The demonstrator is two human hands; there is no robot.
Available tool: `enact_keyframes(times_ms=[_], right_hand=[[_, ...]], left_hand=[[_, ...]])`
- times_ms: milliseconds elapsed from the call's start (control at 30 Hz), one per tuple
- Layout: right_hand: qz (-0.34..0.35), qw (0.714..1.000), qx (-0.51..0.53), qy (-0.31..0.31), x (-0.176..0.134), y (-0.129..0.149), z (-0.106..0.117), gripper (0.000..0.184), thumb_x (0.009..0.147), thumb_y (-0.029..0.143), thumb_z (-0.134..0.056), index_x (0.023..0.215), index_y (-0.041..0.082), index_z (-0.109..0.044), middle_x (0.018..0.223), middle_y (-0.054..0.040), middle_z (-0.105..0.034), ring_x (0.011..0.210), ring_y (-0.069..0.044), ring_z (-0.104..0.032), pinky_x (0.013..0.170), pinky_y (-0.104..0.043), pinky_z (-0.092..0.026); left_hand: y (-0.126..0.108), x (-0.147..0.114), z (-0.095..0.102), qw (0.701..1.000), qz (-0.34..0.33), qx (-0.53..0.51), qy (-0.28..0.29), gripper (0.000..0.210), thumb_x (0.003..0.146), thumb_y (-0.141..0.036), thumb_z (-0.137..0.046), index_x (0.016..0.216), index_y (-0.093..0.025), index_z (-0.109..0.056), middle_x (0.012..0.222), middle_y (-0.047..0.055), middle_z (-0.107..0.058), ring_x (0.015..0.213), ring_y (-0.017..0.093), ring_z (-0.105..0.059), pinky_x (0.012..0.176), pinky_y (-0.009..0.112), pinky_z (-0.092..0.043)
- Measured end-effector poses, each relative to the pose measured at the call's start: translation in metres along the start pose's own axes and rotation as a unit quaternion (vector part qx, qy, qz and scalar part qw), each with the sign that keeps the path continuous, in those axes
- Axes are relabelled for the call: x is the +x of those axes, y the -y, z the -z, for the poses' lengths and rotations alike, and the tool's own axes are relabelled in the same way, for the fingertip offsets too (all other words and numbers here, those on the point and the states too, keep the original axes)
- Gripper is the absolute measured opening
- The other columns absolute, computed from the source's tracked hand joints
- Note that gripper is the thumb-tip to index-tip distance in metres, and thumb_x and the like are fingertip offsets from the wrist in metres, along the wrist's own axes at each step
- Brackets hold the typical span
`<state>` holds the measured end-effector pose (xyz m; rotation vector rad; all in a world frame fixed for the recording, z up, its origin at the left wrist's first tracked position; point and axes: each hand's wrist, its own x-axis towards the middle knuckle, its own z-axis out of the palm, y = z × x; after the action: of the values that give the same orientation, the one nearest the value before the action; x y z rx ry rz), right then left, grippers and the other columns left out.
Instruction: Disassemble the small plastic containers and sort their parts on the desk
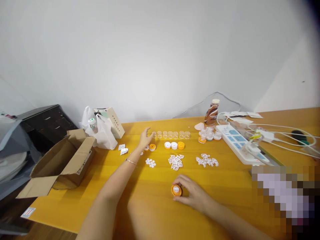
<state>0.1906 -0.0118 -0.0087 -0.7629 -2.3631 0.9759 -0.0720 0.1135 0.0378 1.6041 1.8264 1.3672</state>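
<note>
My right hand (188, 191) grips an orange round cap (173, 194) by its rim, low over the table's near middle. A white patterned insert (176, 189) sits in its centre. Reaching far forward, my left hand (144, 138) has thumb and fingers apart at the left end of a row of clear plastic rings (170, 135). Its thumb is beside the leftmost ring; whether they touch is unclear. Under that wrist lie orange caps (152, 147), one partly hidden. White and orange caps (174, 145) stand right of them. Small white discs (150, 162) and white lattice pieces (176, 162) lie nearer.
More lattice pieces (207, 160) lie to the right. Behind are assembled clear containers (209, 135), a brown drink bottle (212, 112) and a power strip (238, 143) with cables. At left stand an open cardboard box (75, 163), a white plastic bag (106, 133) and foil pieces (124, 151).
</note>
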Motion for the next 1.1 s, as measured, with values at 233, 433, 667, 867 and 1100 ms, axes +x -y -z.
enact_keyframes(times_ms=[233,433,667,867,1100], right_hand=[[0.026,0.999,0.021,-0.018,0.000,-0.005,0.002,0.031,0.069,0.020,-0.066,0.097,0.022,-0.054,0.091,-0.0026,-0.058,0.081,-0.017,-0.055,0.073,-0.029,-0.046],[0.017,0.999,0.019,-0.034,0.004,-0.007,0.003,0.011,0.075,0.025,-0.062,0.084,0.022,-0.056,0.081,-0.0007,-0.056,0.074,-0.015,-0.054,0.068,-0.028,-0.046],[-0.005,0.999,0.012,-0.050,0.005,-0.012,0.003,0.013,0.076,0.030,-0.064,0.085,0.022,-0.059,0.079,-0.0001,-0.056,0.073,-0.015,-0.054,0.069,-0.028,-0.046],[0.003,0.999,0.005,-0.044,0.005,-0.012,0.002,0.013,0.077,0.033,-0.063,0.084,0.022,-0.059,0.076,0.0005,-0.054,0.071,-0.015,-0.052,0.065,-0.027,-0.045],[0.008,0.999,-0.041,-0.018,0.006,-0.003,0.003,0.017,0.081,0.035,-0.057,0.073,0.020,-0.056,0.067,0.0010,-0.050,0.067,-0.015,-0.049,0.061,-0.026,-0.042]], left_hand=[[-0.043,-0.121,0.020,0.965,-0.191,-0.012,0.181,0.022,0.084,-0.028,-0.053,0.102,-0.018,-0.060,0.094,0.006,-0.064,0.088,0.016,-0.058,0.083,0.029,-0.045],[-0.038,-0.167,0.004,0.924,-0.161,-0.037,0.345,0.029,0.081,-0.033,-0.058,0.104,-0.016,-0.060,0.094,0.007,-0.063,0.085,0.015,-0.059,0.078,0.025,-0.047],[-0.027,-0.166,-0.003,0.932,-0.171,-0.047,0.317,0.030,0.080,-0.032,-0.060,0.104,-0.015,-0.060,0.092,0.007,-0.063,0.085,0.014,-0.058,0.079,0.025,-0.046],[-0.026,-0.171,-0.006,0.939,-0.189,-0.033,0.286,0.026,0.079,-0.035,-0.061,0.095,-0.015,-0.062,0.088,0.007,-0.063,0.082,0.014,-0.059,0.076,0.024,-0.046],[-0.024,-0.183,-0.012,0.927,-0.313,0.080,0.192,0.019,0.086,-0.027,-0.050,0.096,-0.017,-0.062,0.087,0.007,-0.064,0.080,0.015,-0.059,0.074,0.026,-0.048]])
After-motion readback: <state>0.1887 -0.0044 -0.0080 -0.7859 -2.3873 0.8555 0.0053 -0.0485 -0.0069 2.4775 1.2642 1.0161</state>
